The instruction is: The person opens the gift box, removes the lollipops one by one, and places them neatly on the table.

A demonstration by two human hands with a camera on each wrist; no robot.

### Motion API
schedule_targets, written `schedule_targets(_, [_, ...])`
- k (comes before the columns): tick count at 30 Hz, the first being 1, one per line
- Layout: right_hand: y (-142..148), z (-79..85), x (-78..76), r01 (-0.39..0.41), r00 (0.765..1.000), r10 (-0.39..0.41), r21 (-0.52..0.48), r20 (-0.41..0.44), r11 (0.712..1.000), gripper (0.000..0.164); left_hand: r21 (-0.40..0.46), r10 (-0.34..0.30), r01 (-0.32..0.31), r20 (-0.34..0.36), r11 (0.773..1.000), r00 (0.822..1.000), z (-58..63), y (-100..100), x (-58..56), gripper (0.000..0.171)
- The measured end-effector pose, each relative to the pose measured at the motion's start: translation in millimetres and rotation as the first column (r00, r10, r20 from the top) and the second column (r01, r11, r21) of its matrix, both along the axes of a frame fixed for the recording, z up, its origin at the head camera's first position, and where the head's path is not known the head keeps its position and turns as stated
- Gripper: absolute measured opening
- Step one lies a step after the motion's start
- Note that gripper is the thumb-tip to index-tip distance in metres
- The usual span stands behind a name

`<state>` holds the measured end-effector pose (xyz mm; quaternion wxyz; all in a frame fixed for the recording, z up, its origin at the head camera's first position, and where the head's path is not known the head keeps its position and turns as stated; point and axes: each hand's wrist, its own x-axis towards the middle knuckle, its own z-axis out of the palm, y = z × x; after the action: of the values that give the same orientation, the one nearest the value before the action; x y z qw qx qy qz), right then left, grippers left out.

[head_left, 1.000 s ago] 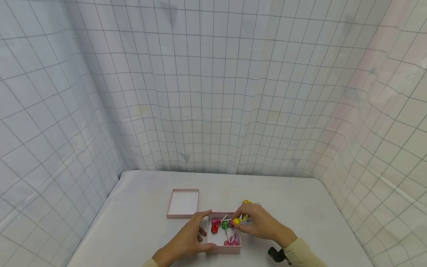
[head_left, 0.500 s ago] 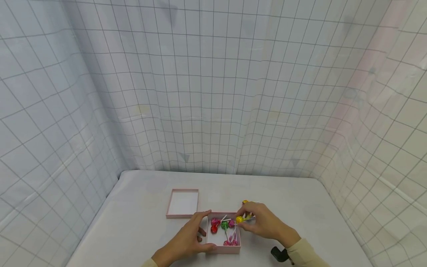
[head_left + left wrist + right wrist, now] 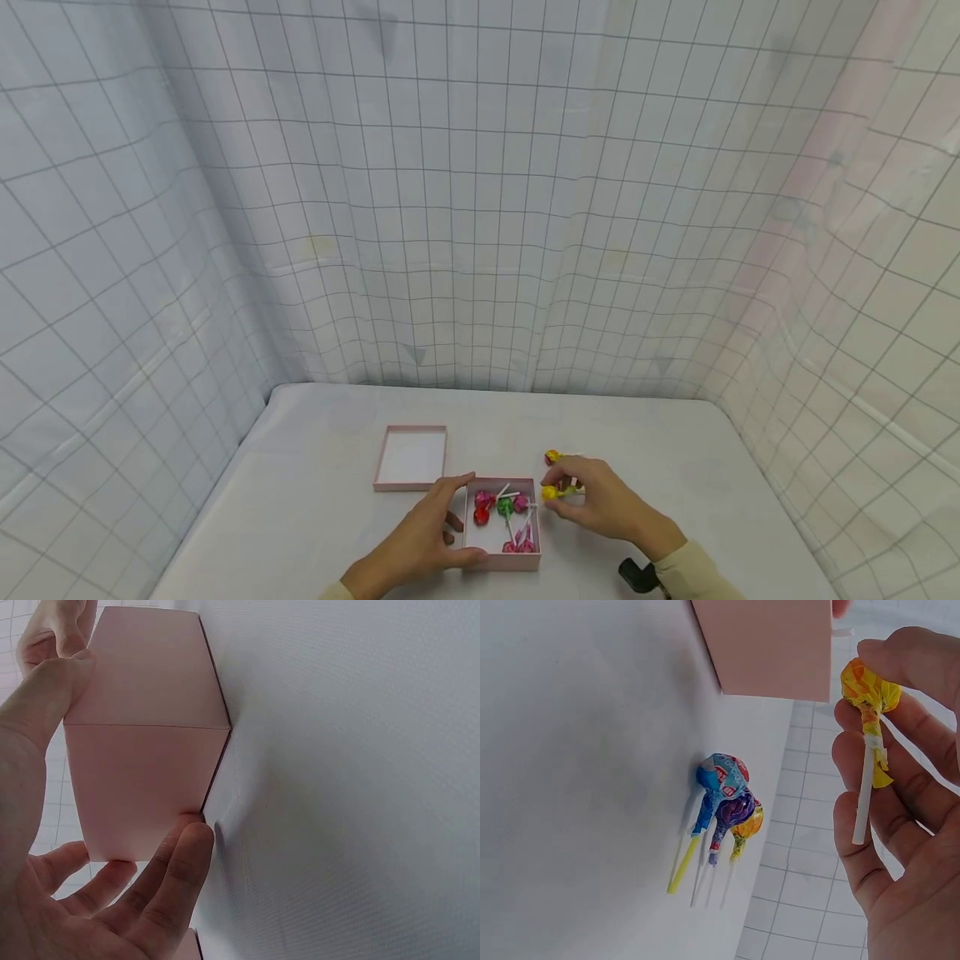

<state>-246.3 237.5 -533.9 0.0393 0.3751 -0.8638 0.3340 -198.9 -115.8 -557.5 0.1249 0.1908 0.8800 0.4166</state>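
- Since the earliest frame, the yellow lollipop (image 3: 874,684) has moved rightward, from above the right edge of the pink box (image 3: 512,563) to just outside its right wall.
- Right hand (image 3: 600,504) pinches that lollipop by its wrapped head between thumb and fingers, off the table (image 3: 637,442); the white stick points back toward the palm.
- Left hand (image 3: 420,533) grips the box at its left side, thumb on the near wall, a fingertip at the far left corner.
- Inside the box, a green lollipop (image 3: 506,506) lies near the middle, a red lollipop (image 3: 482,516) to its left, and pink lollipops (image 3: 527,547) around them.
- Beside the right hand, a blue lollipop (image 3: 721,776), a purple lollipop (image 3: 735,808) and a red-and-yellow lollipop (image 3: 748,823) lie close together on the table.
- Farther out, a shallow pink lid (image 3: 412,458) lies hollow side up, beyond the box and to its left.
- Near the right sleeve (image 3: 693,571) sits a dark object (image 3: 636,575), too small to identify.
- White gridded curtains (image 3: 480,208) surround the table.
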Motion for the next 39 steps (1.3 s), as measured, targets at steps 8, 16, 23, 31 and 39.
schedule_targets(8, [7.2, -8.2, -0.2, 0.013, 1.000, -0.013, 0.007, 0.025, 1.000, 0.025, 0.003, 0.004, -0.004, 0.002, 1.000, 1.000, -1.6, -0.3, -0.1, 0.117])
schedule_targets(16, [11.2, -16.0, -0.2, 0.039, 0.998, -0.039, 0.016, 0.040, 0.999, 0.025, 0.009, 0.003, -0.003, 0.003, 1.000, 1.000, -2.4, -1.0, 0.1, 0.116])
schedule_targets(23, [13.0, -22.0, -0.6, 0.071, 0.997, -0.072, 0.029, 0.030, 0.997, 0.025, 0.014, -0.002, 0.002, 0.000, 1.000, 1.000, -3.2, -1.3, -0.2, 0.116])
schedule_targets(31, [15.9, -24.5, -0.9, 0.103, 0.992, -0.107, 0.067, 0.060, 0.992, 0.025, 0.005, 0.007, -0.007, 0.008, 1.000, 1.000, -2.3, -0.2, 0.3, 0.116])
schedule_targets(39, [16.3, -26.2, -0.5, 0.113, 0.991, -0.119, 0.095, 0.060, 0.989, 0.024, 0.002, 0.011, -0.011, 0.011, 1.000, 1.000, -2.0, -0.2, 0.7, 0.116])
